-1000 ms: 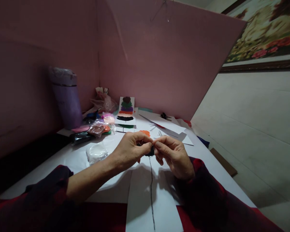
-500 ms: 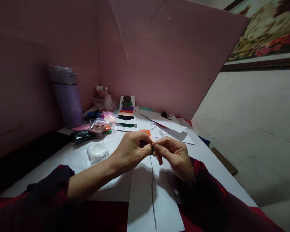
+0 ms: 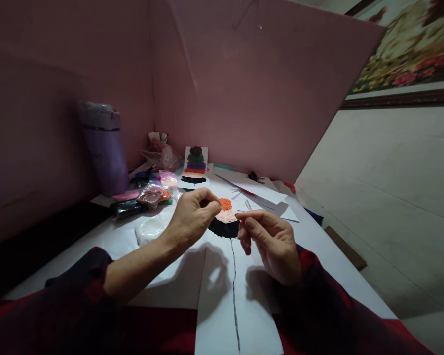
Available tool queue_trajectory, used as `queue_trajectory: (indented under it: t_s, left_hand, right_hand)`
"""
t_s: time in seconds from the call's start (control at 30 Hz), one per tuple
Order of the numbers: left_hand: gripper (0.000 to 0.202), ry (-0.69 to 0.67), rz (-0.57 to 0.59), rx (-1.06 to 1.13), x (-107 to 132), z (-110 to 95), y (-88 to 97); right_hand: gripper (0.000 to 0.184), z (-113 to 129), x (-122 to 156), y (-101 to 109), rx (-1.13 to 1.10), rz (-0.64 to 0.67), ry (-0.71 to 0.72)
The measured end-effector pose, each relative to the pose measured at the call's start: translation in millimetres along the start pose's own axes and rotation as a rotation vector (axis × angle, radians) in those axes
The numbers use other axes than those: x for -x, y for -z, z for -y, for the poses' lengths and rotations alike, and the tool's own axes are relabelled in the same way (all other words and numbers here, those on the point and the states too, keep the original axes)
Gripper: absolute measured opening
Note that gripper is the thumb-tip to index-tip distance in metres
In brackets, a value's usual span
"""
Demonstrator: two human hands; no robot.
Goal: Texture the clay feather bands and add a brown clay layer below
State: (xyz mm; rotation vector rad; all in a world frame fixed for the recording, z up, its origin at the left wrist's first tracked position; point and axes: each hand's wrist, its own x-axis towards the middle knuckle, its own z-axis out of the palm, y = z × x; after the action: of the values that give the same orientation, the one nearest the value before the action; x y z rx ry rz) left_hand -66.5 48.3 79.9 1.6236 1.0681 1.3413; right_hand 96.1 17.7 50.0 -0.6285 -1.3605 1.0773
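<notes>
My left hand is raised over the paper, thumb and fingertips pressed together; whatever they pinch is hidden or too small to name. Apart from it, to the right, my right hand also holds a pinch, with a tiny dark speck at its fingertips. Below and between them lies a white paper strip. It bears a textured, clay-like design: an orange round patch, a pale peach band and a black curved band. A thin dark line runs from the black band toward me.
Plastic packets of coloured, clay-like material lie at left, near a white packet. Behind them stands a purple bottle. A card with stacked coloured bands leans at the back. Loose white sheets and scissors lie back right.
My hands have moved apart from a shared pinch, left hand going left and up, right hand slightly right. The peach and black bands now show between them.
</notes>
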Motion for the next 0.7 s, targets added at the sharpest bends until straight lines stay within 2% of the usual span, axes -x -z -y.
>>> queue_trajectory:
  t_s: [0.13, 0.33, 0.43, 0.6, 0.7]
  left_hand:
    - [0.015, 0.186, 0.212, 0.201, 2.8, -6.2, -2.0]
    - [0.019, 0.212, 0.337, 0.359, 4.7, -6.6, -4.2]
    - [0.014, 0.217, 0.394, 0.434, 4.1, -3.9, -4.4]
    - [0.034, 0.229, 0.375, 0.52, 4.5, -1.6, -4.5]
    - [0.033, 0.22, 0.342, 0.495, 4.8, -2.4, -4.5]
  right_hand:
    - [0.022, 2.5, -6.9, 0.2, -0.17, 0.021, -0.169]
    - [0.023, 3.5, -9.9, 1.2, -0.22, 0.027, -0.235]
    - [0.023, 2.1, -10.6, 2.6, -0.223, -0.005, -0.236]
    - [0.02, 1.1, -12.3, 4.1, -0.221, -0.042, -0.241]
    - [0.018, 1.3, -12.7, 4.1, -0.222, -0.034, -0.25]
